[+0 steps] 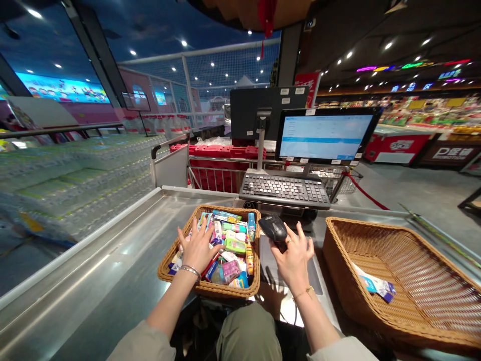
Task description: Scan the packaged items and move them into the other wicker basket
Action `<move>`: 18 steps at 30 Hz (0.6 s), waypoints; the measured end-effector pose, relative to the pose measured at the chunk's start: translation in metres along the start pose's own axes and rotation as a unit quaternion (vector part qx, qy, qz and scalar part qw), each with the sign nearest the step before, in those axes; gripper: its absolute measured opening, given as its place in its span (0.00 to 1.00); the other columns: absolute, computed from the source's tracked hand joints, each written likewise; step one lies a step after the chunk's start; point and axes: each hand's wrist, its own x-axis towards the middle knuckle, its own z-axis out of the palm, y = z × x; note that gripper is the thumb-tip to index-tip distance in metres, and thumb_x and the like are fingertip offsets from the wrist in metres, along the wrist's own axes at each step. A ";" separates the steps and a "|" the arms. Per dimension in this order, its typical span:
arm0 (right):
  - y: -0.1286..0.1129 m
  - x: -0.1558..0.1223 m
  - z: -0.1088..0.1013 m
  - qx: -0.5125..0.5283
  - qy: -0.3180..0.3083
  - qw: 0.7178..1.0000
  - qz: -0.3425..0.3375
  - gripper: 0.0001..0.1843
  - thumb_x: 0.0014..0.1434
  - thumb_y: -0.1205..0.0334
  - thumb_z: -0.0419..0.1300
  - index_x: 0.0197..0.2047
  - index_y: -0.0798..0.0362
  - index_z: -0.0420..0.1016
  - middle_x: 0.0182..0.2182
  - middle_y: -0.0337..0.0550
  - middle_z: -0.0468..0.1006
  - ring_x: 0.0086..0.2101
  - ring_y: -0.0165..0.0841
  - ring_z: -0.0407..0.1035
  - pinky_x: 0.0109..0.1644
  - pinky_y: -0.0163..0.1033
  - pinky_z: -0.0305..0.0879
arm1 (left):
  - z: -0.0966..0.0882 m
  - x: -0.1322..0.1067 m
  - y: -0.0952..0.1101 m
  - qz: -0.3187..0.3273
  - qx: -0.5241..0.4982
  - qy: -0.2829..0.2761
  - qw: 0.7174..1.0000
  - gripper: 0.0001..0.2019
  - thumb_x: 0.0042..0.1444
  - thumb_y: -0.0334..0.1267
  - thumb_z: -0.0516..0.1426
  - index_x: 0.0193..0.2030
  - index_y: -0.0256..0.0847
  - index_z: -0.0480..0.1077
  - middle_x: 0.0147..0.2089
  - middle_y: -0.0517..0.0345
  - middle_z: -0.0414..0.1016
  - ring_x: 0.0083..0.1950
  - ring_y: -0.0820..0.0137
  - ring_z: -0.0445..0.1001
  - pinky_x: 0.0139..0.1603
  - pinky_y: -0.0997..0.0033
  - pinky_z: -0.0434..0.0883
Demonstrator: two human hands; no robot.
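- Basket, the small one, sits on the bench right in front of our lap. It is just left of centre, close enough, we judge, to reach into without leaning.
- Water packs are stacked well to the left, beyond the bench rail and apart from everything we handle.
- Goods fill the small basket to the rim. They are tubes, bottles and little packs lying jumbled, some flat and some on edge.
- Our left hand lies palm down on the left part of that heap. It is open with the fingers fanned, resting on the goods and holding none. Spread like this, it covers several at once, which suits feeling through a loose pile.
- Scanner rests between the small basket and the keyboard, within reach of either hand, it seems.
- Our right hand is spread open too, back towards us. Its thumb side touches the rear of the scanner, and we see no closed grip on it.
- Screen stands behind the keyboard, tilted towards us so we can read it from the seat.
- Big basket sits at the right end of the bench, apart from the small one. It holds a single packet lying flat on its bottom.
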 end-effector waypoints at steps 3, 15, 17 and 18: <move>0.001 -0.001 0.000 -0.004 0.004 1.000 -0.005 0.16 0.59 0.53 0.54 0.45 0.51 0.76 0.56 0.47 0.73 0.66 0.49 0.48 0.64 0.66 0.35 | -0.002 -0.005 0.001 0.011 0.000 0.026 1.000 0.24 0.57 0.53 0.57 0.59 0.54 0.68 0.71 0.52 0.56 0.74 0.46 0.44 0.65 0.24 0.29; 0.004 -0.002 0.001 -0.007 0.010 1.000 -0.008 0.15 0.57 0.54 0.53 0.41 0.51 0.75 0.56 0.46 0.74 0.65 0.49 0.49 0.64 0.66 0.35 | 0.001 0.032 -0.049 -0.142 0.000 -0.040 0.989 0.27 0.60 0.60 0.46 0.53 0.48 0.75 0.71 0.45 0.57 0.73 0.42 0.47 0.63 0.21 0.35; 0.004 -0.002 0.001 -0.006 0.010 1.000 -0.007 0.15 0.57 0.54 0.53 0.41 0.51 0.75 0.56 0.47 0.74 0.65 0.49 0.49 0.64 0.66 0.35 | 0.002 0.047 -0.051 -0.155 -0.001 -0.054 0.986 0.28 0.59 0.62 0.45 0.49 0.49 0.77 0.71 0.46 0.57 0.73 0.41 0.46 0.62 0.20 0.36; 0.004 -0.001 0.001 -0.006 0.010 1.000 -0.006 0.15 0.58 0.54 0.53 0.41 0.51 0.75 0.56 0.47 0.74 0.65 0.49 0.49 0.64 0.66 0.35 | 0.003 0.054 -0.050 -0.156 0.002 -0.063 0.986 0.29 0.59 0.63 0.44 0.47 0.48 0.78 0.71 0.46 0.57 0.73 0.41 0.45 0.62 0.20 0.36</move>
